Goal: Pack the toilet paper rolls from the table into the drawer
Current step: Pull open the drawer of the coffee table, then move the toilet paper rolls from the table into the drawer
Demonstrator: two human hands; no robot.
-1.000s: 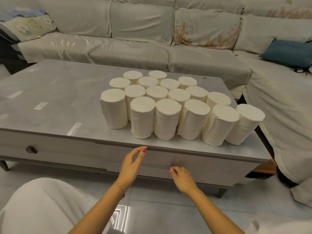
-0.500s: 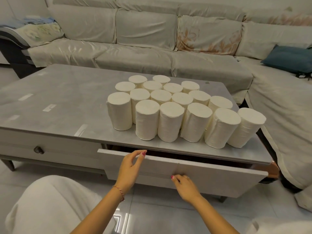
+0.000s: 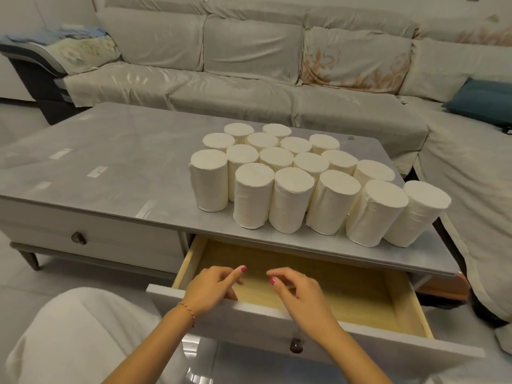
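Observation:
Several white toilet paper rolls (image 3: 297, 178) stand upright in a tight cluster on the right half of the grey table (image 3: 110, 162). Below them the right drawer (image 3: 346, 289) is pulled far out, its pale wooden inside bare. My left hand (image 3: 214, 289) and my right hand (image 3: 300, 297) hover just above the drawer's front edge, over its near left part. Both hold nothing and their fingers are loosely curled and apart. The drawer's dark knob (image 3: 296, 345) shows on the white front panel below my right wrist.
A second drawer (image 3: 79, 238) at the left of the table is closed. A long covered sofa (image 3: 249, 87) wraps behind and to the right of the table, with a blue cushion (image 3: 482, 101) on it. My knee in white cloth (image 3: 74, 336) is at the lower left.
The drawer went from closed to pulled far out. Both hands let go of its front panel and rose above its front edge.

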